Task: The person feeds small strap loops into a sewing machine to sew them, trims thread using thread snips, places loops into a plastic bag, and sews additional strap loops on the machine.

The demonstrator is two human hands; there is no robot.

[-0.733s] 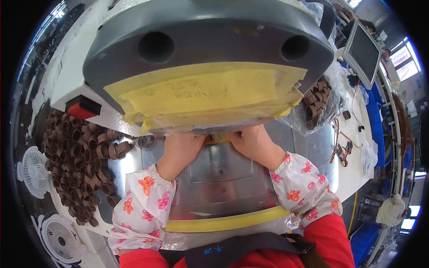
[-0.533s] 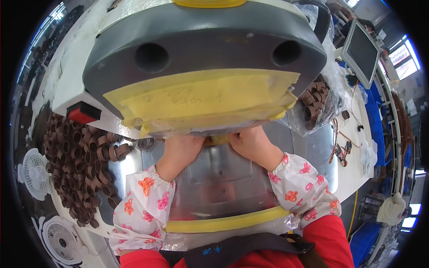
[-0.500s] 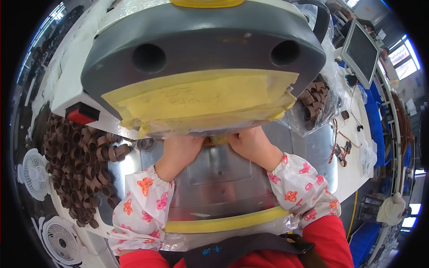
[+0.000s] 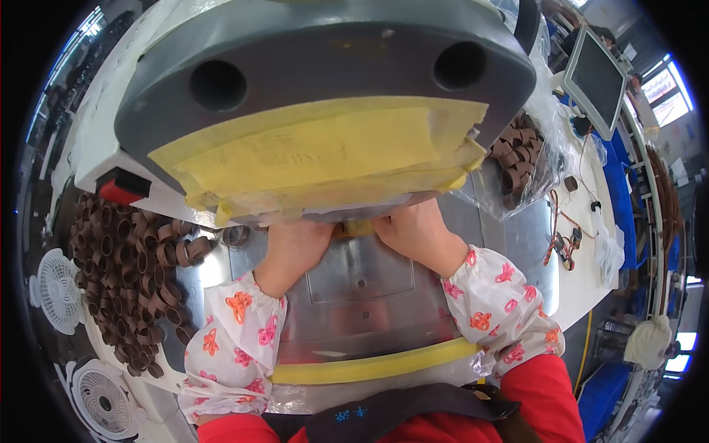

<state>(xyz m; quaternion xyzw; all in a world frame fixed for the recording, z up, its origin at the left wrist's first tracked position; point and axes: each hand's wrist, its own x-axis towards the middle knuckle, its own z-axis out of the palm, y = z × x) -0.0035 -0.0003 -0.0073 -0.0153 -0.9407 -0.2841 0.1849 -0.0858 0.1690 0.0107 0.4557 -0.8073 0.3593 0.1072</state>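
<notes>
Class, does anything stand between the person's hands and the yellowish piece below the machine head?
Nothing visible does: the left hand and right hand flank the yellowish piece. The grey machine head hides their far ends.

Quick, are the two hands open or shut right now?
Left hand: can't tell; the grey machine head hides its fingertips.
Right hand: can't tell either; its fingertips are hidden there too.

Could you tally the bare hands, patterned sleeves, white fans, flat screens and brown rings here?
Bare hands: 2
Patterned sleeves: 2
White fans: 2
Flat screen: 1
Brown rings: too heaped to count
Total without rings: 7
</notes>
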